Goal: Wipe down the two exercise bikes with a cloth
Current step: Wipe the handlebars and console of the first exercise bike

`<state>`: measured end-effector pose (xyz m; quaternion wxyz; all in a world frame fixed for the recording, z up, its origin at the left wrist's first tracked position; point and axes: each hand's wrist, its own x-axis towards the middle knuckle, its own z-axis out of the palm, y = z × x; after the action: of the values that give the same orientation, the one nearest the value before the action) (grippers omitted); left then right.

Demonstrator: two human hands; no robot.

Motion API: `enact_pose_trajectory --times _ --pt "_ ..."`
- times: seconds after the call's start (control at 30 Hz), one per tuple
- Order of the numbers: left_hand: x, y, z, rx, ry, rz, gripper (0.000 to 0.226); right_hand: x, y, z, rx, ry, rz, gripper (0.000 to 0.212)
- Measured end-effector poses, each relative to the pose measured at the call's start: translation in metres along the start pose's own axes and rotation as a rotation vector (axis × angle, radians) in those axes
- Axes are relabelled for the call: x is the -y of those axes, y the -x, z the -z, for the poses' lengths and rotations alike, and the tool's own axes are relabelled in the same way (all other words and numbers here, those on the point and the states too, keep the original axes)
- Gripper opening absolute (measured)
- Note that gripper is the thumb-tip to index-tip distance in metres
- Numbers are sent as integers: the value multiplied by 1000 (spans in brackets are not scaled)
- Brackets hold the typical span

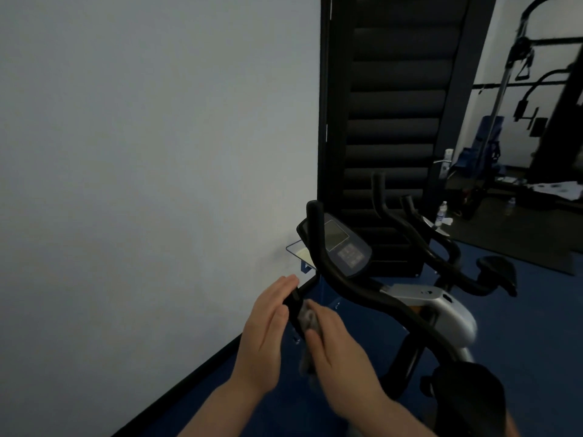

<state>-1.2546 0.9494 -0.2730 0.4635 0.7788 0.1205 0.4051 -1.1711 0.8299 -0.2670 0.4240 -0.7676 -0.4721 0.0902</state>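
The right hand (334, 345) presses a grey cloth (307, 320) against the near left end of the handlebar (362, 291) of the near bike (441, 313). Its fingers curl over the cloth and pinch it onto the black grip, and a loose tail of cloth hangs blurred below the hand. The left hand (266, 335) lies on the other side of the same bar end, fingers straight and close together, fingertips reaching up along the bar; the palm faces right and seems to touch the grip, though blur hides the exact contact. The two hands thus flank the bar end, left hand on its left, right hand on its right, cloth between right hand and bar.

Both forearms come up from the bottom edge, bare, and converge toward the bar.

The handlebar sweeps from the hands up to a tall upright horn, then curves right and down toward the near right. A console (342, 244) with a pale screen and a keypad sits just right of the horn. Below it is the bike's silver frame, and a dark saddle (467, 395) is at the near right.

The second bike (441, 253) stands farther right, its black bars and saddle (498, 269) visible beyond the first.

The floor (536, 326) is blue. A white wall (142, 152) fills the left, with a black skirting along its foot. Behind the bikes is a dark louvred door (394, 121). At the far right stand a cable machine (520, 74), a bottle (441, 212) and papers on the floor.
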Motion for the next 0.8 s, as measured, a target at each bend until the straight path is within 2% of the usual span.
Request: enact_pose_trajectory --times 0.13,0.2,0.33,0.4,0.5,0.57,0.63,0.73,0.8 --pt "2 1 -2 -22 46 -7 43 24 -36 -3 -52 -193 -21 31" --pt "2 2 -2 -18 77 10 44 30 -38 -5 -94 -194 -14 33" --pt "-3 3 -8 -31 -41 -29 42 10 13 -11 -50 236 17 52" --pt "-7 4 -16 -56 -93 -28 41 -8 37 -2 -19 346 -29 55" --pt "-16 4 -28 -119 -137 39 46 -28 62 22 -74 335 -153 37" --pt "-22 3 -37 -144 -333 -89 44 -28 68 25 -133 340 -193 27" --pt "-22 1 -48 -56 -490 -271 39 -21 66 14 -158 366 -211 24" --pt "-15 -2 -57 121 -551 -262 39 -20 62 9 -98 413 -225 39" --pt "-8 -2 -60 122 -667 -301 43 -28 65 25 -24 530 -215 41"
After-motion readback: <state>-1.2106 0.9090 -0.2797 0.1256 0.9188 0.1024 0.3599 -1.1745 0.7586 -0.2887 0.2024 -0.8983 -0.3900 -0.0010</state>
